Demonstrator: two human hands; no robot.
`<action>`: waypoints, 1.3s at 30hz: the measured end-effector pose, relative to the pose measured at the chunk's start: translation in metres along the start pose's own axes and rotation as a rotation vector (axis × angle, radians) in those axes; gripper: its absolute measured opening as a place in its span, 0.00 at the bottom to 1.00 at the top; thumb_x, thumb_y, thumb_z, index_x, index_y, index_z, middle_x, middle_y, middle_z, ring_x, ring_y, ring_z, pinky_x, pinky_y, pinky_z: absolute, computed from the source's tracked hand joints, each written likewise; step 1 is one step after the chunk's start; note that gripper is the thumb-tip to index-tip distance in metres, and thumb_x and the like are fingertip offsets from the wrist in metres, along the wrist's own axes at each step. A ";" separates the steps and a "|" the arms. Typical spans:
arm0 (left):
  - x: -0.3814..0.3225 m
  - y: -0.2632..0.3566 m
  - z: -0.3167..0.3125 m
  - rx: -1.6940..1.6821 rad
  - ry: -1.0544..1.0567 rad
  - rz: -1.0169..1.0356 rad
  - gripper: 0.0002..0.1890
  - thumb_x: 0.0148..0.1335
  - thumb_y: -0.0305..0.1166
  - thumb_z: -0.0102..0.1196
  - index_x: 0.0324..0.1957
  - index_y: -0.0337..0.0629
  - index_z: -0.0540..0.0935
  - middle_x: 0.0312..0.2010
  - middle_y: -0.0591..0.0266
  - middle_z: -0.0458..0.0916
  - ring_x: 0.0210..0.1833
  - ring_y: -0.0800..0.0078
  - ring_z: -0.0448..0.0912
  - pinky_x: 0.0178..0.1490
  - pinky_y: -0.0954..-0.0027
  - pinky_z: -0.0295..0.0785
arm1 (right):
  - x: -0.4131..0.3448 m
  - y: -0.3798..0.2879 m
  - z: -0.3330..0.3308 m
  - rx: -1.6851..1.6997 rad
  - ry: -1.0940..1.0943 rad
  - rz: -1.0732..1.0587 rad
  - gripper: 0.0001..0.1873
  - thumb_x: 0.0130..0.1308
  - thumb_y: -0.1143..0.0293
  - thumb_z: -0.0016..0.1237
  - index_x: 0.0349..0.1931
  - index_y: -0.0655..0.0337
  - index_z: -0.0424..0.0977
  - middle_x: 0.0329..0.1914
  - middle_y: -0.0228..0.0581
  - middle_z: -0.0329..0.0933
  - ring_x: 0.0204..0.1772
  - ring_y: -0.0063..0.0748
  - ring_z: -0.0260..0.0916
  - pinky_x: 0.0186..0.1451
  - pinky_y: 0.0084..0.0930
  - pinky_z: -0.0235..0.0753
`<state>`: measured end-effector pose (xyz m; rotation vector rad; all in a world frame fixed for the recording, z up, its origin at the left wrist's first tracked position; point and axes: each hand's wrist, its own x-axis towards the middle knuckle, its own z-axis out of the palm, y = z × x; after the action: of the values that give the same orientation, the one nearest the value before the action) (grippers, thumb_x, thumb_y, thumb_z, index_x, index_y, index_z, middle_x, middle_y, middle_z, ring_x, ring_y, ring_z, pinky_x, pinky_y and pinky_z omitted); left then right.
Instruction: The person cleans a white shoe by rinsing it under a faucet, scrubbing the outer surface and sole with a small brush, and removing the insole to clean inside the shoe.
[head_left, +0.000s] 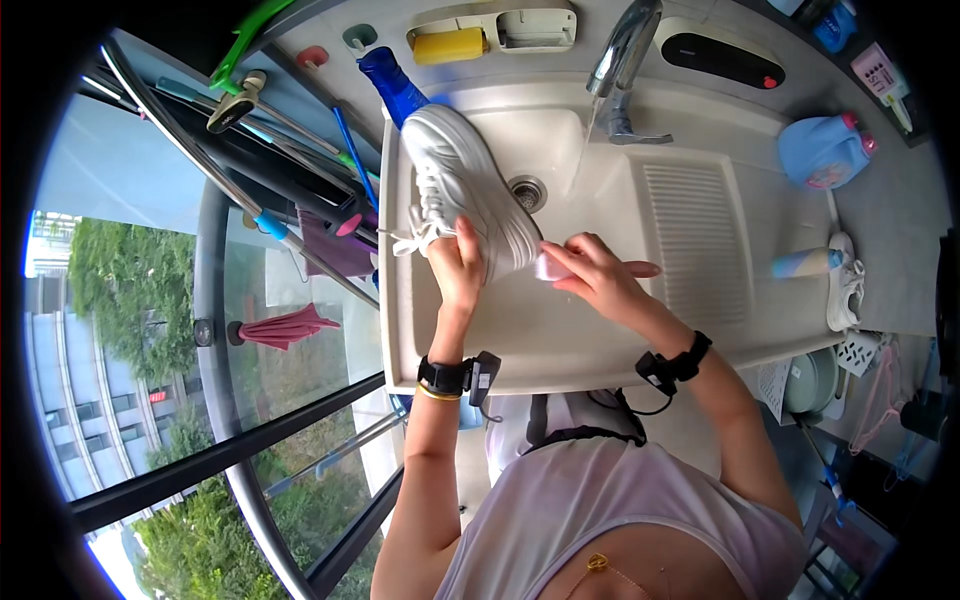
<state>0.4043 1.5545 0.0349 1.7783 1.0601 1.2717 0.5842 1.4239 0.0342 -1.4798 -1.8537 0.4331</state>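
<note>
My left hand (457, 262) grips a white lace-up sneaker (469, 176) by its opening, with the thumb on the near side. The shoe is tilted above the sink basin (517, 322), toe pointing away and sole turned to the right. In my right hand (604, 277) is a small brush (553, 267) with a pinkish handle, its pale head at the heel end of the sole. Whether its bristles touch the sole I cannot tell. Beyond the shoe, a thin stream of water runs from the chrome faucet (622, 67) into the basin, near the drain (528, 194).
A blue bottle (394, 86) stands behind the toe. Right of the basin are a ribbed washboard (697, 232), a blue detergent jug (821, 150), a pastel bottle (806, 262) and another white sneaker (846, 289). Mop poles (300, 255) and a window with a pink cloth (289, 328) are at left.
</note>
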 end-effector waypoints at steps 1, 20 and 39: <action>0.002 -0.003 0.002 0.006 0.060 -0.018 0.30 0.71 0.44 0.39 0.12 0.39 0.56 0.08 0.71 0.53 0.14 0.81 0.51 0.18 0.68 0.45 | -0.004 0.003 -0.002 -0.004 0.040 0.044 0.31 0.51 0.74 0.59 0.58 0.58 0.68 0.41 0.41 0.66 0.43 0.41 0.68 0.45 0.34 0.72; -0.017 0.033 0.037 0.049 0.090 -0.153 0.27 0.72 0.37 0.36 0.15 0.33 0.67 0.08 0.57 0.63 0.13 0.69 0.61 0.20 0.64 0.56 | 0.058 -0.044 0.010 0.004 0.434 0.096 0.23 0.56 0.71 0.56 0.54 0.63 0.69 0.37 0.45 0.67 0.38 0.45 0.68 0.41 0.35 0.70; -0.006 0.015 0.029 -0.351 0.083 -0.227 0.31 0.73 0.49 0.23 0.24 0.35 0.69 0.16 0.66 0.68 0.20 0.78 0.64 0.24 0.72 0.59 | 0.044 -0.051 0.006 -0.017 0.353 0.079 0.30 0.56 0.69 0.57 0.59 0.60 0.65 0.38 0.44 0.66 0.41 0.44 0.67 0.42 0.35 0.71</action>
<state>0.4345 1.5408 0.0380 1.3152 0.9821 1.3056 0.5402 1.4516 0.0776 -1.5331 -1.5283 0.1780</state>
